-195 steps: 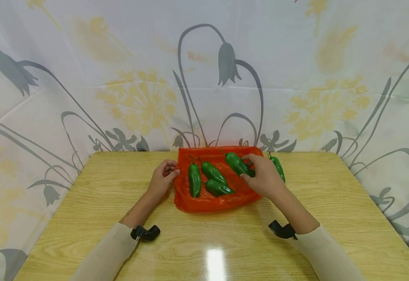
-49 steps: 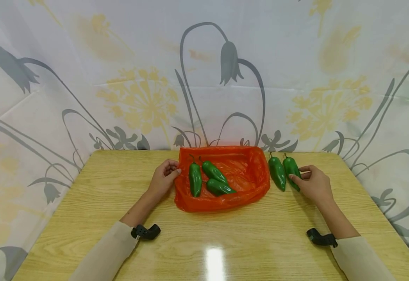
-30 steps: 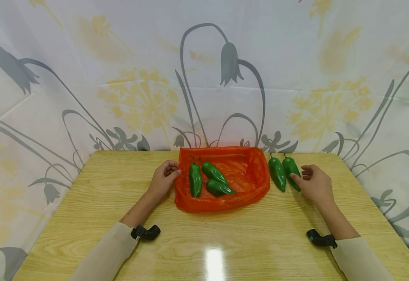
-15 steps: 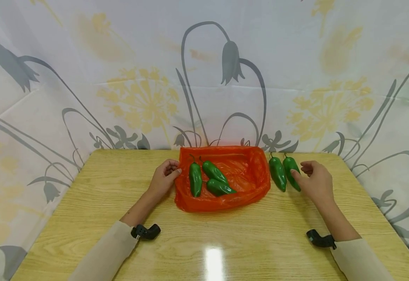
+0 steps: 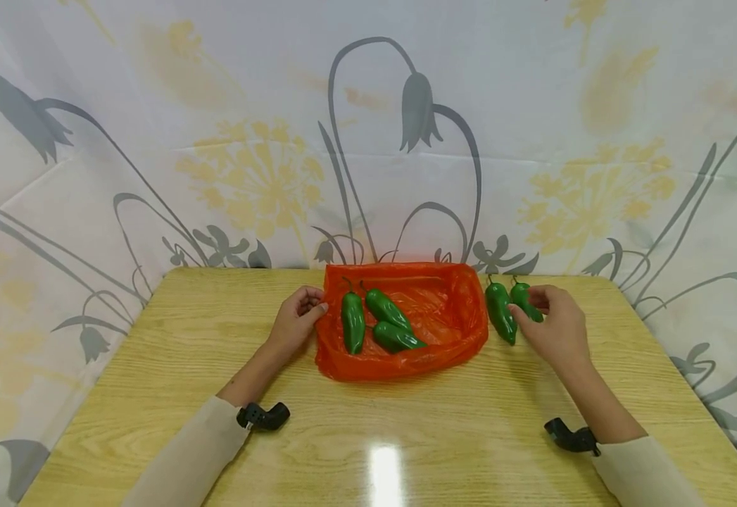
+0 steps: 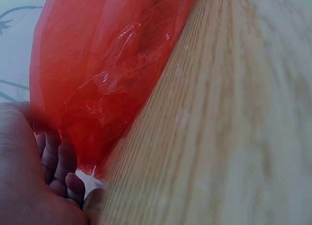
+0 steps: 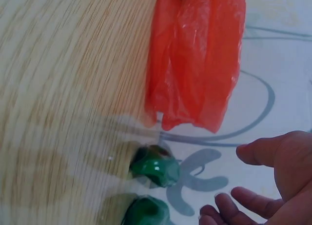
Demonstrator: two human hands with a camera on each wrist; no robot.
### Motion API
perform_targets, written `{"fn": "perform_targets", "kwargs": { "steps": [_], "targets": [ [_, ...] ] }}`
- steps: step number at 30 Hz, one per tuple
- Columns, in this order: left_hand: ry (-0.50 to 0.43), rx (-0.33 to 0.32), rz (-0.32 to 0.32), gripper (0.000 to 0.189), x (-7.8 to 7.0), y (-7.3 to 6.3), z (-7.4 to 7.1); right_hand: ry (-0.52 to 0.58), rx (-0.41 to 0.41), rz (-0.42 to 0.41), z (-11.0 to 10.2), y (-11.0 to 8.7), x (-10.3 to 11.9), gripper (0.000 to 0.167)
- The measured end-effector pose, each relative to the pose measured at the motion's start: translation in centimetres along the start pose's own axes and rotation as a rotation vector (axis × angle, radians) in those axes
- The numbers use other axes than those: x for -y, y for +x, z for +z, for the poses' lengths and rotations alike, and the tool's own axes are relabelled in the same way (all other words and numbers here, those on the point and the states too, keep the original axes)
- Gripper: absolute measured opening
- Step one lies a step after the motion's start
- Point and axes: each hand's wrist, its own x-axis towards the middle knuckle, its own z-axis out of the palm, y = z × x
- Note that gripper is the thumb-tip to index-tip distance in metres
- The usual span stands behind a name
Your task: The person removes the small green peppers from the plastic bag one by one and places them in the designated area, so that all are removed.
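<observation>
Reads as an indoor recording booth; cannot tell whether within home or studio. Presents a wood-grain table (image 5: 457,422), bordered on three sides by creased, flower-printed sheeting (image 5: 368,141). Includes black wrist-worn cameras (image 5: 263,416).

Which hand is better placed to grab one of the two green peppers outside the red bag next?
Probably the right hand: it is beside those two green peppers and appears to hold nothing. The left hand is at the left side of the red bag, thumb on its edge.

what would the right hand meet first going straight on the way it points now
Probably the outer green pepper right of the red bag; the gap below the right hand is unclear.
</observation>
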Motion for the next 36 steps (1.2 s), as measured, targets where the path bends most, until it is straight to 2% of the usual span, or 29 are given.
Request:
{"fn": "perform_targets", "kwargs": {
  "steps": [9, 17, 27, 36],
  "targets": [
    [0.006, 0.007, 0.000, 0.017, 0.0, 0.1, 0.0, 0.049, 0.064, -0.106, 0.7, -0.6, 2.1, 0.041],
    [0.000, 0.012, 0.005, 0.018, 0.2, 0.1, 0.0, 0.074, 0.129, -0.162, 1.7, -1.0, 3.8, 0.036],
    [0.016, 0.026, 0.021, 0.018, 0.5, 0.1, 0.0, 0.080, 0.195, -0.181, 3.1, -0.8, 5.5, 0.036],
    [0.010, 0.027, 0.000, 0.019, 0.3, 0.0, 0.0, 0.123, 0.267, -0.205, 5.0, -0.9, 6.9, 0.034]
  ]
}}
